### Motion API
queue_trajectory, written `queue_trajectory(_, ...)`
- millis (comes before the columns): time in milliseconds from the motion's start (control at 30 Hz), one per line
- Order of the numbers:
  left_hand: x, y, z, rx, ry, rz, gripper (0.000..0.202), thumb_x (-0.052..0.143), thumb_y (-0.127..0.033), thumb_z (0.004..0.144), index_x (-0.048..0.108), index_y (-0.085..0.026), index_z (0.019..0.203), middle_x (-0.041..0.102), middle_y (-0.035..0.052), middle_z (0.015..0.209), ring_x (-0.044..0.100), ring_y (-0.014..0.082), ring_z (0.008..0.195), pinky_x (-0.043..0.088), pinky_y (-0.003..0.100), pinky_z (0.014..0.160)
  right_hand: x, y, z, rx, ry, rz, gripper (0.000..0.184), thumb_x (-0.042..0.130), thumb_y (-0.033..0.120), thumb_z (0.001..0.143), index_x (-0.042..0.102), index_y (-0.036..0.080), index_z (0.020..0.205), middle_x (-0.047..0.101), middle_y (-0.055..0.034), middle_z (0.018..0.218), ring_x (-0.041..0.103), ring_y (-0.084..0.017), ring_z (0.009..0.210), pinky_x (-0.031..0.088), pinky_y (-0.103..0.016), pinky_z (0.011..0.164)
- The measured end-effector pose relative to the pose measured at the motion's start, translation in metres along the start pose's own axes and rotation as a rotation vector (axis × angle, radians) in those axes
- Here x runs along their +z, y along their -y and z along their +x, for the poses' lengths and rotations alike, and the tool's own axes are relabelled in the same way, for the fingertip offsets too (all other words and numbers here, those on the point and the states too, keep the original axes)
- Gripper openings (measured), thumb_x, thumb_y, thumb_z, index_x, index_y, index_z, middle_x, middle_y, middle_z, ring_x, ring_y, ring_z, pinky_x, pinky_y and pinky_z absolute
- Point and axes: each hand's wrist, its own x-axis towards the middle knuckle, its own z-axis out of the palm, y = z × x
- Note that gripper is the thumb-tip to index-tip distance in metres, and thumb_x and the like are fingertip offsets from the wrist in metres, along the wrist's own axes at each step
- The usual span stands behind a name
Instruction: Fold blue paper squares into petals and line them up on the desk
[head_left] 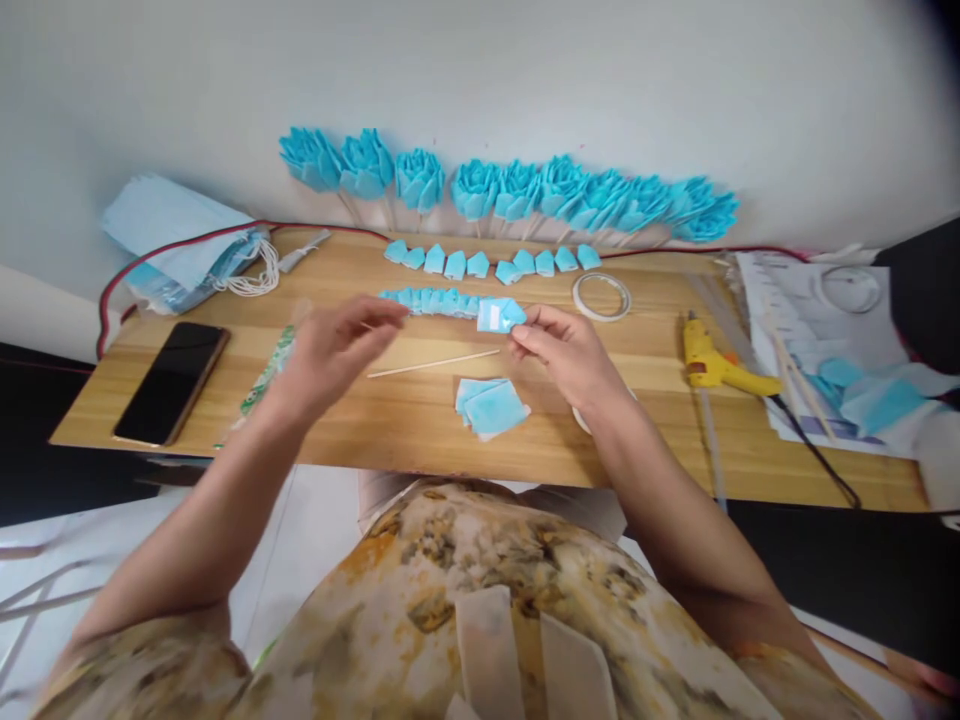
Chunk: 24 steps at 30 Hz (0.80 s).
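My right hand (566, 350) pinches a light blue folded fabric petal (495, 316) between thumb and fingers, above the wooden table. My left hand (334, 345) hovers at the left end of a tight row of folded blue petals (435, 301), thumb and fingers apart. A thin wooden stick (435, 364) lies between the hands. Closer to me is a small stack of flat blue fabric pieces (491, 406). Behind the tight row, more folded petals (455, 264) are spread in a line.
Several blue fabric flowers (420, 178) on sticks lean against the wall. A phone (172, 383) and a bag of blue face masks (180, 240) are on the left. Rightward are a tape roll (602, 297), a yellow glue gun (709, 362) with its cord, and papers (870, 310).
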Motion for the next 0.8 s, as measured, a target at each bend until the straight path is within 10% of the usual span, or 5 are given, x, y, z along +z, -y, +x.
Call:
queue_trajectory(100,0.042,-0.025,0.011,-0.169,0.157,-0.191,0.04,0.065,-0.046,0.087,0.073,-0.019,0.115,0.075,0.0078,0.107,0.064,0.0184,0.086,0.051,0.031,0.073,0.001,0.003,-0.001,-0.001,0.036,-0.001,0.017,0.075,0.036,0.079,0.069,0.02,0.075,0.069,0.0014,0.07,0.059,-0.01,0.063,0.05,-0.024,0.065)
queue_trajectory(267,0.078,-0.027,0.035,-0.261,0.243,-0.417,0.031,0.068,-0.046,0.081,0.07,-0.016,0.088,0.066,0.0031,0.073,0.058,0.0133,0.068,0.046,0.026,0.061,-0.002,-0.002,-0.002,-0.006,0.024,0.011,0.017,0.075,0.037,0.08,0.07,0.02,0.076,0.068,0.0014,0.07,0.059,-0.011,0.064,0.049,-0.025,0.067)
queue_trajectory(533,0.083,-0.02,0.056,-0.175,0.391,-0.214,0.016,0.066,-0.031,0.077,0.064,-0.017,0.07,0.057,-0.0021,0.061,0.048,0.0098,0.058,0.037,0.025,0.059,-0.03,0.01,0.004,-0.051,0.116,-0.2,0.03,0.066,0.042,0.088,0.077,0.024,0.109,0.077,-0.0021,0.097,0.068,-0.017,0.091,0.052,-0.032,0.084)
queue_trajectory(800,0.087,-0.012,0.059,-0.041,0.388,-0.027,0.018,0.063,-0.033,0.08,0.066,-0.017,0.074,0.057,-0.0029,0.062,0.045,0.0099,0.059,0.033,0.025,0.056,-0.024,-0.003,0.022,-0.054,0.176,-0.372,0.022,0.068,0.039,0.084,0.073,0.018,0.084,0.062,0.0027,0.068,0.05,-0.01,0.061,0.036,-0.025,0.059)
